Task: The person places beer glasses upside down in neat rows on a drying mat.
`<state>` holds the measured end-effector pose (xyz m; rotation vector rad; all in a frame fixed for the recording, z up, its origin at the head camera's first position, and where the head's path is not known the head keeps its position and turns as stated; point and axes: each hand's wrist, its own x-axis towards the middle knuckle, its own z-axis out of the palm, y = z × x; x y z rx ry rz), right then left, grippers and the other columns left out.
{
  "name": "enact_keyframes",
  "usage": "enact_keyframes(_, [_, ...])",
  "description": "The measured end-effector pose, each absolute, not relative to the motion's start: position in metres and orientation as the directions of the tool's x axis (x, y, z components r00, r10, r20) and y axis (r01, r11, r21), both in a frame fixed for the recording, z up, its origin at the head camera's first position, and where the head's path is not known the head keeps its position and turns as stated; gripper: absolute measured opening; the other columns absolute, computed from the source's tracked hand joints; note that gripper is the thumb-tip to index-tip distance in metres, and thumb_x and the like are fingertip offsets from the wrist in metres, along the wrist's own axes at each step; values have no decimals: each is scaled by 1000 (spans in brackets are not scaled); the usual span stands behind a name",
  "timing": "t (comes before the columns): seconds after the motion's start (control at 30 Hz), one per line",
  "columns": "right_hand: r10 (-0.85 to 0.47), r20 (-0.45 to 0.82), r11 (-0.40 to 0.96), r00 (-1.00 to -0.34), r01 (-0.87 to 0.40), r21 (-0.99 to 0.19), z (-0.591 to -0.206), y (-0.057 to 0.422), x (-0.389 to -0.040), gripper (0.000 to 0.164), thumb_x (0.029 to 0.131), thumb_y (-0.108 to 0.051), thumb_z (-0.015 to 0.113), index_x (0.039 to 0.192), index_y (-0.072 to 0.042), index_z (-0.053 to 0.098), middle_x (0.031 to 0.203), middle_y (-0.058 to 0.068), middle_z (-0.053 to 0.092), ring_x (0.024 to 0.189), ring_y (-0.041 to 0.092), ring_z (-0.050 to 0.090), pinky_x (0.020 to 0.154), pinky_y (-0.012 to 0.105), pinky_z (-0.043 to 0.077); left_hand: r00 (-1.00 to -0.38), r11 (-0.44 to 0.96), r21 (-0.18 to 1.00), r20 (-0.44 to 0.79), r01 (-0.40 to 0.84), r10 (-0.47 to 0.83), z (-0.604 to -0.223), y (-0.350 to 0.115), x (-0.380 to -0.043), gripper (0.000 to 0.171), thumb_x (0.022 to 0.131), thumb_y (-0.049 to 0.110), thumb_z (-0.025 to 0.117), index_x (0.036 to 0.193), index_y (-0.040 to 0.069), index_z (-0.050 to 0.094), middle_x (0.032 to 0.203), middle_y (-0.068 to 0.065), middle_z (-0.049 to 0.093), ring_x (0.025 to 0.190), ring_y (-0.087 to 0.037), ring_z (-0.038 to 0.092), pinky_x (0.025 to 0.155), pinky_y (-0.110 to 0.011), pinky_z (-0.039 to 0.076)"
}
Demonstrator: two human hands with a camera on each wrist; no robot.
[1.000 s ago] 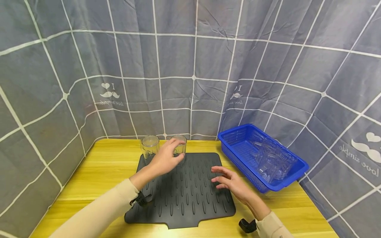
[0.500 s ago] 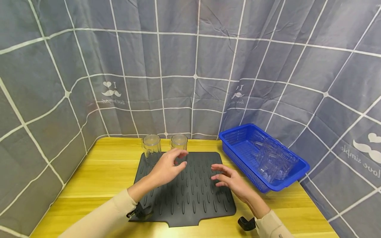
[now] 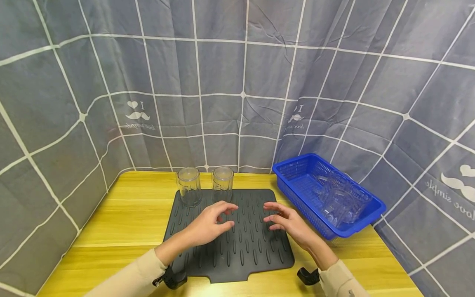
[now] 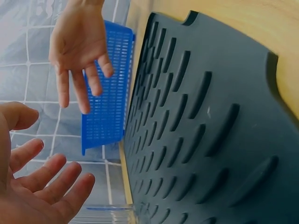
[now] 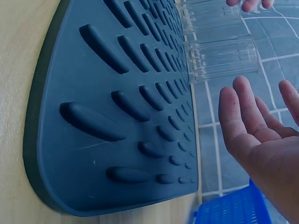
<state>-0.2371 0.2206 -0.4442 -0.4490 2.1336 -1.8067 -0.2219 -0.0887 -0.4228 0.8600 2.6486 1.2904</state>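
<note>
Left hand and right hand, both mine, hover loose-fingered over the dark mat, lower centre! Two glass mugs stand at its far edge, left of centre; more glassware lies in the blue basket, right.

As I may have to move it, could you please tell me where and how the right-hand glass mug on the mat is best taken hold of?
I would take the right-hand mug around its middle, probably from the right: it is round and stands untilted, nothing stands close on that side, and its handle points left toward the other mug.
</note>
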Motion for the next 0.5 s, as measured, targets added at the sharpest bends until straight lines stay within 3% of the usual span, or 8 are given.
enact_keyframes(0.2, [-432, -25, 168, -902, -54, -984, -441, 221, -240, 48, 104, -22, 57, 149, -10, 46, 153, 24, 40, 124, 37, 58, 95, 47, 55, -845, 460, 783, 149, 418, 514, -429, -90, -218, 42, 99, 33, 64, 140, 25, 56, 133, 9, 57, 117, -15, 59, 91, -38, 54])
enact_keyframes(0.5, [-467, 0, 211, -884, -111, -971, -430, 226, -241, 50, 105, -21, 56, 151, -8, 43, 155, 23, 38, 128, 45, 54, 95, 41, 56, -847, 424, 823, 123, 378, 517, -440, -92, -213, 43, 100, 34, 64, 141, 26, 55, 136, 9, 55, 120, -17, 58, 91, -39, 53])
